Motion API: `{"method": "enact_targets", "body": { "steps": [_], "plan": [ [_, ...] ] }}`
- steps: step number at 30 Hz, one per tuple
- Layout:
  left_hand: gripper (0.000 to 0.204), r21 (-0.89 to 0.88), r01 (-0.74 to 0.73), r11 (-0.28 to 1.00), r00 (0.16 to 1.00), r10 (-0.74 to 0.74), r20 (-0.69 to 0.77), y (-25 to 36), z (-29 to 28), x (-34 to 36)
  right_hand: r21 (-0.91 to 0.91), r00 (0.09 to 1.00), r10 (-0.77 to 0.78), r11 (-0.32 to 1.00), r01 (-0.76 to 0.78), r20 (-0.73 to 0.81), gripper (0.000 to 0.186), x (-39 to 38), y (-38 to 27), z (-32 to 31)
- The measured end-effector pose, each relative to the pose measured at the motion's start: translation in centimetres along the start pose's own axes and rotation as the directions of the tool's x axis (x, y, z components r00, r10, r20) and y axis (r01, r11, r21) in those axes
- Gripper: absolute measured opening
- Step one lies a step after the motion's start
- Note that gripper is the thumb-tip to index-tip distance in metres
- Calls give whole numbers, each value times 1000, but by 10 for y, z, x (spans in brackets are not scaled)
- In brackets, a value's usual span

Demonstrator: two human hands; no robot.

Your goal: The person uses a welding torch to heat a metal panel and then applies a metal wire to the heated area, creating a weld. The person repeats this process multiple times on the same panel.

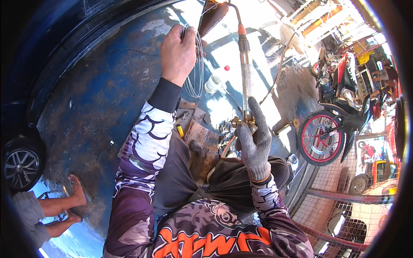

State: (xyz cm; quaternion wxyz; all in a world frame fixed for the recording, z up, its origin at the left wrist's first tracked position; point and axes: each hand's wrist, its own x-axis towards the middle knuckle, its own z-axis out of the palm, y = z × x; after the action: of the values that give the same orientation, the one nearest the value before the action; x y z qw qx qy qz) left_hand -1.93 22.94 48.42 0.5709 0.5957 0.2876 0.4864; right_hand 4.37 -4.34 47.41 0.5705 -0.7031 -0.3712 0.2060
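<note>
My bare left hand (177,56), at the top centre, is closed round a loose coil of thin silvery wire (195,88) and seems also to grip the dark brown metal piece (214,19) behind it. My gloved right hand (254,146) holds a gas torch (244,73) by its valve end, the long tube pointing away from me with its bent tip beside the brown piece. Beyond my legs lie wooden boards (200,144), a small yellow-handled item (180,131) and a clear plastic bottle (213,81) with a red cap.
At left are a dark car's wheel (19,165) and another person's bare legs (64,200). A motorcycle (327,135) stands at right near a wire-mesh panel (327,193). A hose (275,84) crosses the sunlit floor (94,107); cluttered shelving (314,21) fills the back right.
</note>
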Motion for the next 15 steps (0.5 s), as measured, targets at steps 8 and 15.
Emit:
{"method": "enact_targets", "body": {
  "steps": [8,15],
  "plan": [
    [28,-12,-11,1000,1000,11,-3,0,0,8,-16,1000,9,1000,-9,-14,61,9,0,4],
    [28,-17,-2,1000,1000,2,-4,3,0,6,-16,1000,3,1000,-3,-12,61,9,-2,3]
  ]
}}
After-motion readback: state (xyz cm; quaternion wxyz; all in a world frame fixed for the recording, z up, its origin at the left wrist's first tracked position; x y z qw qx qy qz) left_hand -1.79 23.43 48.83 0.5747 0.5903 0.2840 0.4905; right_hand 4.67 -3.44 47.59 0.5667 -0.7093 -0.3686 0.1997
